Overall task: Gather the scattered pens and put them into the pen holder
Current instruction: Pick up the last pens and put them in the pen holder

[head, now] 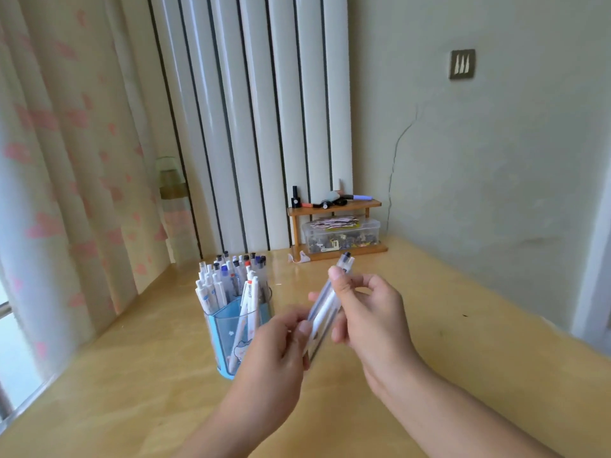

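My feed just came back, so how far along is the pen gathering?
Mostly done, it seems: the blue pen holder is already packed with upright pens. In hand: both the left hand and the right hand grip a small bundle of pens above the table, beside the holder. Left: dropping that bundle in. No loose pens show on the visible tabletop.

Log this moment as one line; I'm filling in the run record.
stage: gathering | left hand: holds pens | right hand: holds same pens | pen holder: on table, many pens inside | bundle not yet inserted
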